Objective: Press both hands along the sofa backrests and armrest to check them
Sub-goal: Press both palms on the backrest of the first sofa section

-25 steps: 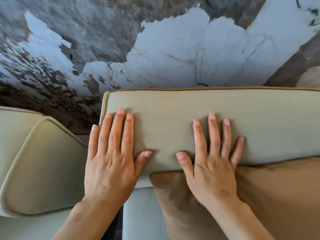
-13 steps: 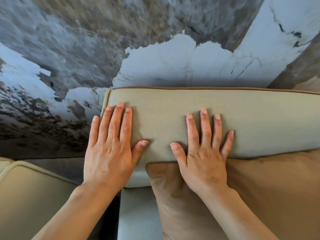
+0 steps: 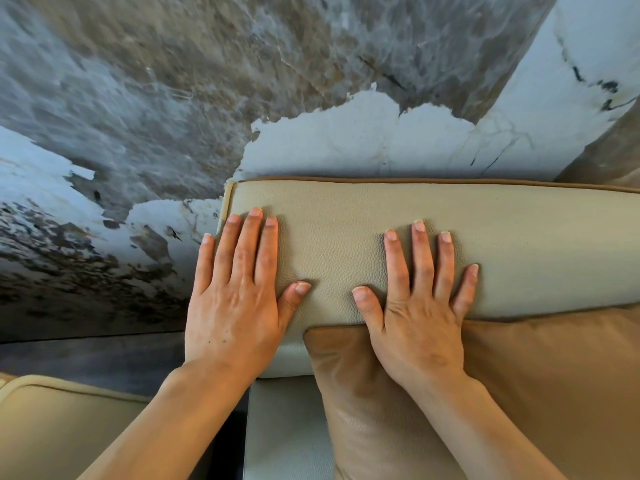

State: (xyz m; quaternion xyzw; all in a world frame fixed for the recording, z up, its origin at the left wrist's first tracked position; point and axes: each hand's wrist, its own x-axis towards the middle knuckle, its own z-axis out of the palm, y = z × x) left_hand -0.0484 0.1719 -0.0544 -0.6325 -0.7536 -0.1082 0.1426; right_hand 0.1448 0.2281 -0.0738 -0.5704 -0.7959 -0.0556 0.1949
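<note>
A beige leather sofa backrest [image 3: 519, 244] with tan piping runs across the middle of the view, against a marbled wall. My left hand [image 3: 239, 292] lies flat on the backrest's left end, fingers spread, little finger at its edge. My right hand [image 3: 419, 299] lies flat further right on the same backrest, palm resting over the top of a brown cushion [image 3: 554, 375]. Neither hand holds anything.
A second beige sofa piece [image 3: 62, 427] with a piped edge sits at the lower left, with a dark gap between it and the seat [image 3: 287, 427]. The grey, white and brown marbled wall [image 3: 311, 81] stands right behind the backrest.
The view has shifted, so the lower-left sofa piece has slid further down and out of frame. Both hands stay flat on the backrest's left end, nearly unmoved.
</note>
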